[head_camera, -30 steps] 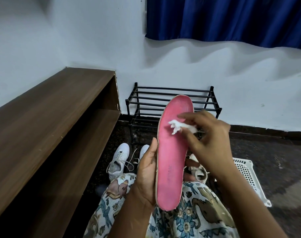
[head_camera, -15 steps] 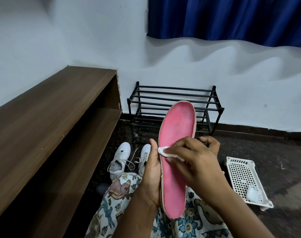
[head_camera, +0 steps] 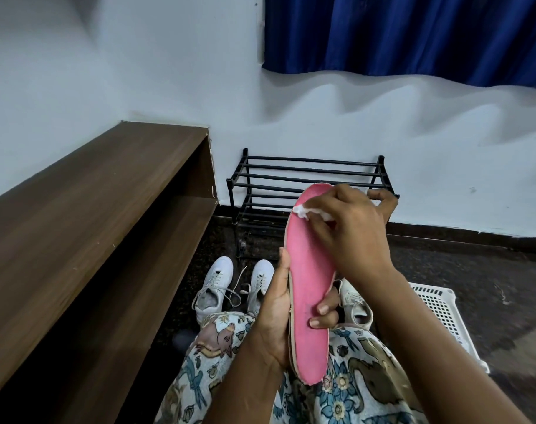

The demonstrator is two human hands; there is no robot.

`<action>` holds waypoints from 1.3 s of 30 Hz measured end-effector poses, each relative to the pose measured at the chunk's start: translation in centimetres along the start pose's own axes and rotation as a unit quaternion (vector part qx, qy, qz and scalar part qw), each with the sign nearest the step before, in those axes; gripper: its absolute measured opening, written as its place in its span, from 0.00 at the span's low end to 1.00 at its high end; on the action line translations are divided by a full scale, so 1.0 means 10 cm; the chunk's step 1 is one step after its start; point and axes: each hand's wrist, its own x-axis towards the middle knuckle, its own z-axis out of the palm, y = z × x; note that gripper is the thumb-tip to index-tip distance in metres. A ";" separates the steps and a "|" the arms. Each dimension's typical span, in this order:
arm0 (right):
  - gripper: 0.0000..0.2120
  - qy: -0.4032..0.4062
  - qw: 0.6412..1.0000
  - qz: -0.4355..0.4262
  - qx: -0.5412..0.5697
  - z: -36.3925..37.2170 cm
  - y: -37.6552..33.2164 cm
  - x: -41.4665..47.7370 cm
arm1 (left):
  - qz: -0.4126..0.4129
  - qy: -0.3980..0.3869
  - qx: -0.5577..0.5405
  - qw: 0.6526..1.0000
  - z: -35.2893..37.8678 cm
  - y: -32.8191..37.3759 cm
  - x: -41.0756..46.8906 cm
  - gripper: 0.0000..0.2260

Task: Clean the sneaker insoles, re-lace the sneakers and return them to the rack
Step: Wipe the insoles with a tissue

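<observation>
Pale wall, pink insole (head_camera: pixel 309 289), frayed cream edge

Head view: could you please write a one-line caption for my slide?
Left hand holds a pink insole upright while the right hand wipes its top end with a white wad.

Pink insole (head_camera: pixel 309 289) upright above lap, white wad (head_camera: pixel 303 211) pressed at toe; white sneakers (head_camera: pixel 214 286) unlaced on floor before empty black rack (head_camera: pixel 309 175).
</observation>
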 end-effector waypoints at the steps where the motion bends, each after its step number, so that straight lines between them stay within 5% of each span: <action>1: 0.07 0.013 1.000 0.010 -0.004 -0.01 0.01 0.03 | -0.001 0.005 0.007 1.000 0.00 0.00 0.00 0.29; 9: 0.09 0.016 0.996 0.081 -0.024 -0.08 0.11 -0.01 | -0.020 -0.001 0.039 0.999 -0.03 0.02 -0.04 0.31; 15: 0.08 -0.039 0.997 0.060 -0.025 -0.07 -0.03 -0.34 | -0.004 0.057 0.028 0.998 0.05 0.01 -0.06 0.27; 20: 0.09 -0.045 0.999 0.020 -0.012 -0.12 -0.17 -0.61 | -0.011 0.060 -0.013 0.998 0.07 0.00 -0.06 0.34; 26: 0.10 -0.047 0.994 -0.009 0.101 -0.16 -0.20 -0.98 | -0.041 0.051 -0.049 0.997 -0.03 0.00 -0.04 0.39; 39: 0.07 -0.085 0.958 -0.012 0.272 -0.28 -0.14 -1.53 | 0.028 0.062 0.025 0.997 -0.13 0.07 -0.07 0.36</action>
